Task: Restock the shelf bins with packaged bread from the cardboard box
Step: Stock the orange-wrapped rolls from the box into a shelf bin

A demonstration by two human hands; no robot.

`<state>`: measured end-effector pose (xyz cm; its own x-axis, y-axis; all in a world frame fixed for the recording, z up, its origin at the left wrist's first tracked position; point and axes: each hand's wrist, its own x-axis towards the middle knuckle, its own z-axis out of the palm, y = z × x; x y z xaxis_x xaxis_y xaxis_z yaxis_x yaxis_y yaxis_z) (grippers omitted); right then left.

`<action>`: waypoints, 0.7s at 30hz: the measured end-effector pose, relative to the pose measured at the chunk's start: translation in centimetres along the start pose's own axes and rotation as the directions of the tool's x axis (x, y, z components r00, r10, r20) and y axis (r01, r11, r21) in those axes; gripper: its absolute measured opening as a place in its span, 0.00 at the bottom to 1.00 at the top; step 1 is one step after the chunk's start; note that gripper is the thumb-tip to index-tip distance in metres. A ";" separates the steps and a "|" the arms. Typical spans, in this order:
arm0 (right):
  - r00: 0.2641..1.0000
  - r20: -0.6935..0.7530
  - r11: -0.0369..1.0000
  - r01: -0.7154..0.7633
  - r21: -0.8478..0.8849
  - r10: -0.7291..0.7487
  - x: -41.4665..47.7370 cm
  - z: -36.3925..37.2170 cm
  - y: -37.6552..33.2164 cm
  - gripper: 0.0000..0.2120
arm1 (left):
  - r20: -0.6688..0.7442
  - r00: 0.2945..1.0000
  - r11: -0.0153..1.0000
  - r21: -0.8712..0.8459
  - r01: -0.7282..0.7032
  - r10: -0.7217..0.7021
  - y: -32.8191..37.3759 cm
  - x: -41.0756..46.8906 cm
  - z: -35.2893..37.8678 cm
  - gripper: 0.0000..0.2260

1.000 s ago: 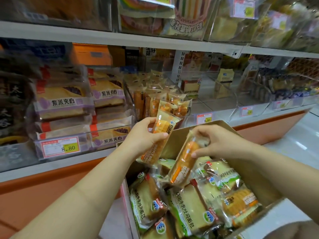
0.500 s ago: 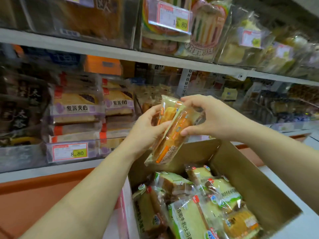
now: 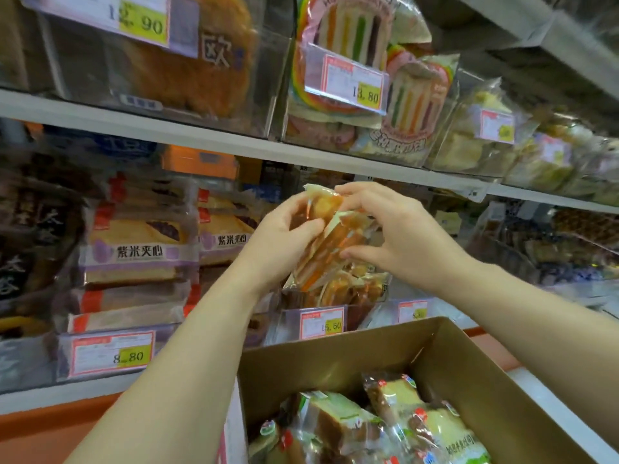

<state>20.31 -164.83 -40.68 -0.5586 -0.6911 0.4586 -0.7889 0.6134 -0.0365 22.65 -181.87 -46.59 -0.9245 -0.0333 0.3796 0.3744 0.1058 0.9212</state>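
Both hands hold orange-wrapped bread packets together, raised in front of the middle shelf. My left hand grips them from the left with its thumb on the front. My right hand curls over their top and right side. Right below the packets, a clear shelf bin holds more of the same orange bread behind a price tag. The cardboard box sits open at the bottom of the view, with several green-labelled bread packets inside.
Left of the bin, stacked purple-labelled cake packets fill a bin tagged 8.80. The upper shelf carries bins of large brown bread and rainbow cake packets. More clear bins with dark packets stand to the right.
Both hands lifted the two orange packets out of the box, brought them together and raised them to the bin on the middle shelf. The view tilted upward.
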 end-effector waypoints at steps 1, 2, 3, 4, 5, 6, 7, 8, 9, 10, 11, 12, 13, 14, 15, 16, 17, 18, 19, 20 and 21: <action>1.000 0.008 1.000 0.001 0.009 -0.002 0.3 0.5 0.4 0.21 | 0.009 1.000 0.998 0.065 -0.015 0.014 -0.1 0.4 -0.5 0.14; 1.000 0.023 1.000 -0.002 0.017 0.002 0.7 1.1 0.8 0.21 | 0.017 1.000 0.991 0.135 -0.020 0.017 -0.4 0.8 -0.9 0.14; 0.999 0.040 1.000 -0.013 0.023 0.012 1.1 1.6 1.2 0.21 | 0.018 1.000 0.981 0.195 -0.015 0.012 -0.7 1.4 -1.2 0.14; 0.998 0.057 0.999 -0.026 0.025 0.024 1.6 1.9 1.6 0.22 | 0.015 1.000 0.970 0.244 -0.008 0.004 -1.0 1.9 -1.4 0.14; 0.997 0.074 0.999 -0.039 0.022 0.038 2.0 2.2 2.0 0.23 | 0.011 1.000 0.956 0.293 -0.002 -0.001 -1.3 2.5 -1.6 0.15; 0.995 0.090 0.999 -0.049 0.017 0.047 2.4 2.4 2.4 0.23 | 0.010 1.000 0.941 0.338 0.002 -0.006 -1.6 3.0 -1.8 0.15; 0.993 0.109 0.998 -0.055 0.011 0.053 2.8 2.6 2.8 0.23 | 0.014 1.000 0.927 0.374 0.003 -0.009 -1.8 3.5 -1.9 0.15; 0.989 0.133 0.998 -0.060 0.007 0.059 3.1 2.7 3.2 0.23 | 0.023 1.000 0.915 0.403 0.003 -0.014 -2.0 3.9 -2.0 0.15; 0.986 0.156 0.998 -0.063 0.001 0.062 3.3 2.8 3.6 0.23 | 0.035 0.999 0.904 0.427 0.002 -0.019 -2.3 4.3 -2.0 0.15; 0.983 0.174 0.998 -0.063 -0.007 0.064 3.4 2.9 4.1 0.24 | 0.042 0.999 0.894 0.448 0.005 -0.026 -2.5 4.7 -2.0 0.15; 0.981 0.186 0.998 -0.061 -0.013 0.062 3.6 3.1 4.5 0.24 | 0.043 0.999 0.882 0.471 0.009 -0.033 -2.7 5.0 -2.0 0.15; 0.979 0.194 0.998 -0.059 -0.015 0.061 3.7 3.4 4.8 0.25 | 0.041 0.999 0.869 0.494 0.008 -0.032 -2.9 5.2 -2.0 0.15; 0.978 0.201 0.998 -0.058 -0.013 0.059 3.9 3.7 5.1 0.25 | 0.039 0.999 0.856 0.517 0.005 -0.030 -3.2 5.4 -2.0 0.15; 0.976 0.211 0.998 -0.056 -0.012 0.057 4.1 4.2 5.3 0.25 | 0.036 0.999 0.843 0.538 0.003 -0.026 -3.3 5.6 -2.1 0.15; 0.973 0.224 0.999 -0.052 -0.017 0.054 4.3 4.8 5.4 0.25 | 0.030 0.999 0.828 0.561 0.014 -0.037 -3.5 5.7 -2.2 0.16; 0.971 0.235 0.999 -0.045 -0.026 0.050 4.5 5.5 5.4 0.26 | 0.019 0.998 0.808 0.588 0.034 -0.056 -3.6 5.8 -2.4 0.15; 0.969 0.242 0.999 -0.036 -0.039 0.044 4.7 6.2 5.3 0.26 | 0.005 0.997 0.785 0.617 0.059 -0.079 -3.7 5.8 -2.5 0.14; 0.969 0.246 0.998 -0.027 -0.052 0.039 5.0 6.9 5.2 0.27 | -0.009 0.995 0.759 0.645 0.086 -0.104 -4.0 5.9 -2.7 0.13; 0.968 0.247 0.998 -0.022 -0.062 0.036 5.3 7.5 5.0 0.28 | -0.027 0.992 0.738 0.665 0.112 -0.126 -4.4 6.0 -2.8 0.14; 0.968 0.248 0.997 -0.019 -0.069 0.036 5.6 8.0 4.9 0.29 | -0.046 0.989 0.724 0.676 0.136 -0.143 -4.9 6.1 -3.0 0.15; 0.968 0.249 0.997 -0.016 -0.078 0.035 5.9 8.4 4.7 0.29 | -0.067 0.985 0.716 0.679 0.161 -0.158 -5.3 6.2 -3.1 0.17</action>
<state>11.17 -169.20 -45.64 -0.6321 -0.7427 0.2212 -0.7576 0.6523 0.0251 15.18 -185.76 -48.89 -0.9653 -0.1161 0.2341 0.0712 0.7451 0.6631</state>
